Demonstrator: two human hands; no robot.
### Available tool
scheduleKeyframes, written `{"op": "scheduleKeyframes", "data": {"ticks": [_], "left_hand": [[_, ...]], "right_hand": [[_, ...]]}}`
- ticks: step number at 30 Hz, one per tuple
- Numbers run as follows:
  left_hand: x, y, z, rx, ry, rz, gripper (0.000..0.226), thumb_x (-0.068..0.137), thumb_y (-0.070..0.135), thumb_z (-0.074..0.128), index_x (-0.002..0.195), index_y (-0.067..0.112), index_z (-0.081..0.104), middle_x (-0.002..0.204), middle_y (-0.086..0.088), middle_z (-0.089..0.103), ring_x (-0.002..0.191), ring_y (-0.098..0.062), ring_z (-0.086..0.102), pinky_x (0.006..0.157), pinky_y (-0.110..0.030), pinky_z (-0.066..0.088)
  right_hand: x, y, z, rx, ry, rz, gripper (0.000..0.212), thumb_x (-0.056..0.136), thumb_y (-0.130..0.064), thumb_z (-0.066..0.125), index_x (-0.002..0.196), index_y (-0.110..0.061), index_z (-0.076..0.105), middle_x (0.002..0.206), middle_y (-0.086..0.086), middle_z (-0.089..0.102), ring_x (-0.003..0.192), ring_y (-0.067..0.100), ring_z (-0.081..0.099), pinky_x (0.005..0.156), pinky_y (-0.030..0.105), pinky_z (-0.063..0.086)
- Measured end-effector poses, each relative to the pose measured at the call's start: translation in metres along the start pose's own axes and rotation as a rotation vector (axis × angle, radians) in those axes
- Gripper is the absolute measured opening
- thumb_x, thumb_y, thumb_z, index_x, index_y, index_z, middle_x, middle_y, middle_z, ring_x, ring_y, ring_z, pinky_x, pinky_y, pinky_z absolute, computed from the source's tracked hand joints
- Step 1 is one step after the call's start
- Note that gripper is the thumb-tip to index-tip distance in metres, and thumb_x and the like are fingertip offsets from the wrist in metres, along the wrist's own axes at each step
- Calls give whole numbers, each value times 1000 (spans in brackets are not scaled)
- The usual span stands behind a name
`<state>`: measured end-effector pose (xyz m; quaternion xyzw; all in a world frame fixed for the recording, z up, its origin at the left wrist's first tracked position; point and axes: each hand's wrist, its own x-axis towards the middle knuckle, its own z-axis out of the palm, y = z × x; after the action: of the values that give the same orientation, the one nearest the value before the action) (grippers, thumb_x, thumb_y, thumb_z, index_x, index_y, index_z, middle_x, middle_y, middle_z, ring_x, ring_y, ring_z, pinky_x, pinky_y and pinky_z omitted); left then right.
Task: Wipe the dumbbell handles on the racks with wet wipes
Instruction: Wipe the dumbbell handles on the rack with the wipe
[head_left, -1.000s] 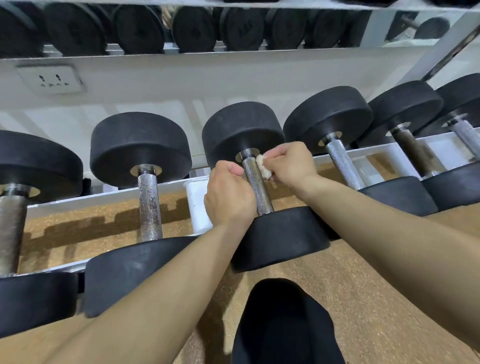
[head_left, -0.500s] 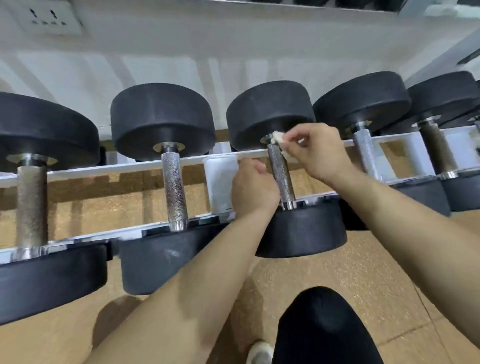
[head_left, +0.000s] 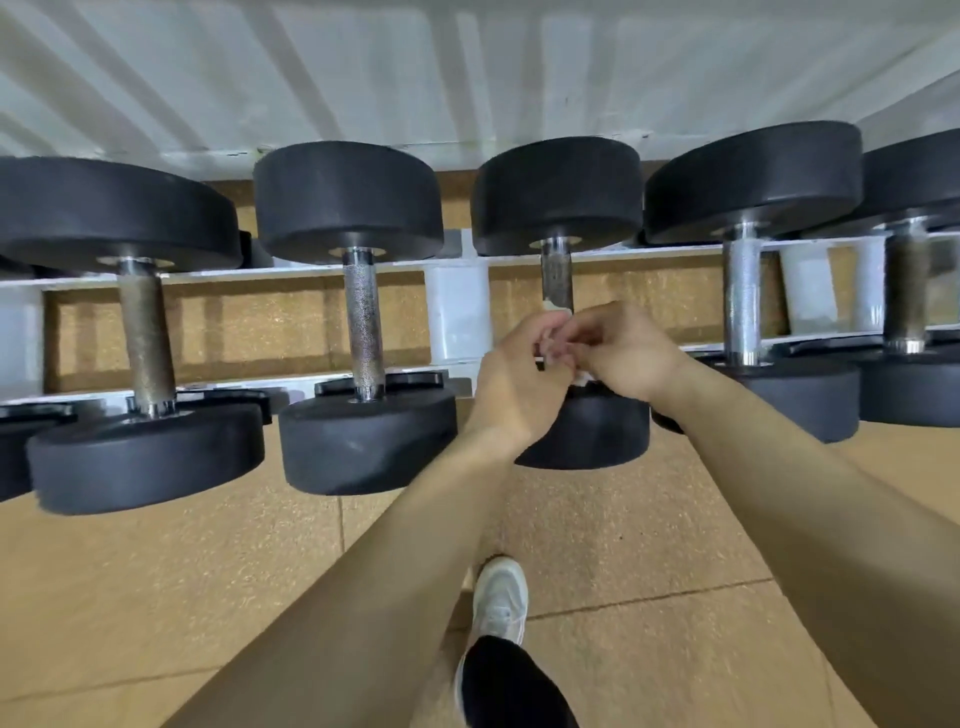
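Both my hands are bunched together at the near end of the middle dumbbell's handle (head_left: 557, 275), right down by the front weight. My right hand (head_left: 626, 353) has its fingers curled in tight, pinching the wet wipe (head_left: 582, 376), and a scrap of white also peeks out above my knuckles against the bar. My left hand (head_left: 519, 376) is curled at the same spot, fingertips meeting the right, and it looks to be pinching the wipe too; whether it also grips the bar I cannot tell. So the wipe sits low on this handle, and I would say this one is partway done, with the far stretch of bar bare above my hands. On the rack (head_left: 457, 306), the two handles to my left (head_left: 363, 322) and the two to my right (head_left: 743, 301) show no wipe on them, and from their look alone I cannot judge which are clean. Plenty left, I reckon.
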<state>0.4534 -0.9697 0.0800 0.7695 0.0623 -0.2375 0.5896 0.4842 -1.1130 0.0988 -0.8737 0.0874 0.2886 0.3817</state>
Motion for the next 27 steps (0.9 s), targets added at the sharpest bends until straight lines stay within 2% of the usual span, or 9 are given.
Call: {"op": "scheduleKeyframes", "data": {"ticks": [2, 6, 8, 10, 14, 16, 20, 24, 27], "left_hand": [[7, 5, -4, -14, -60, -29, 41, 95, 17, 68, 135, 23, 60, 124, 7, 66, 114, -11, 61, 99, -31, 51], [25, -4, -7, -15, 43, -96, 24, 88, 28, 76, 113, 26, 72, 109, 2, 74, 104, -17, 69, 98, -42, 54], [38, -10, -3, -118, 206, -194, 18, 88, 28, 75, 99, 38, 63, 109, -1, 73, 103, -23, 70, 94, -45, 56], [54, -13, 6, -238, 350, -278, 22, 92, 26, 71, 94, 35, 51, 113, -6, 71, 104, -27, 70, 94, -44, 57], [79, 6, 22, -343, 498, -369, 17, 99, 36, 63, 100, 23, 53, 100, 2, 65, 95, -20, 62, 91, -29, 49], [82, 15, 31, -236, 466, -353, 20, 104, 37, 52, 103, 17, 55, 91, 6, 61, 89, -17, 56, 83, -26, 42], [75, 10, 29, 85, 305, -327, 34, 109, 29, 39, 99, 6, 62, 98, -14, 67, 94, -31, 62, 73, -29, 39], [61, -9, 10, 312, 33, -383, 24, 100, 10, 42, 96, 6, 66, 106, -16, 69, 106, -33, 63, 80, -30, 45], [58, -9, 1, 343, -131, -389, 28, 97, 2, 43, 74, 12, 55, 95, -13, 63, 103, -32, 61, 78, -29, 44]], "right_hand": [[-13, 1, -1, 297, 67, 28, 18, 95, 5, 60, 99, -4, 75, 95, 14, 75, 86, 18, 70, 74, 20, 57], [-22, 0, 1, 663, 149, 124, 26, 95, 7, 54, 107, -10, 69, 107, 9, 73, 96, 23, 73, 84, 36, 62], [-19, -4, 15, 514, 390, 170, 28, 94, 2, 49, 100, -19, 66, 104, -4, 69, 91, 17, 70, 83, 36, 60], [-16, -11, 31, 304, 604, 185, 24, 94, -5, 48, 94, -24, 63, 99, -7, 66, 88, 13, 63, 81, 36, 54], [-11, -9, 41, 210, 744, 182, 18, 94, -9, 49, 91, -24, 60, 98, -5, 63, 85, 15, 57, 73, 32, 46], [-11, -7, 41, 205, 748, 183, 18, 94, -10, 49, 88, -23, 60, 94, -5, 63, 84, 15, 58, 73, 32, 47], [-9, -8, 41, 179, 715, 242, 20, 94, -10, 46, 87, -22, 62, 93, -4, 64, 85, 17, 58, 72, 31, 44], [-8, -12, 42, 169, 707, 290, 21, 92, -11, 45, 87, -23, 61, 93, -2, 65, 87, 24, 60, 75, 38, 49], [-8, -14, 43, 143, 702, 308, 19, 91, -12, 46, 86, -23, 61, 94, -1, 65, 87, 26, 60, 77, 42, 51]]}}
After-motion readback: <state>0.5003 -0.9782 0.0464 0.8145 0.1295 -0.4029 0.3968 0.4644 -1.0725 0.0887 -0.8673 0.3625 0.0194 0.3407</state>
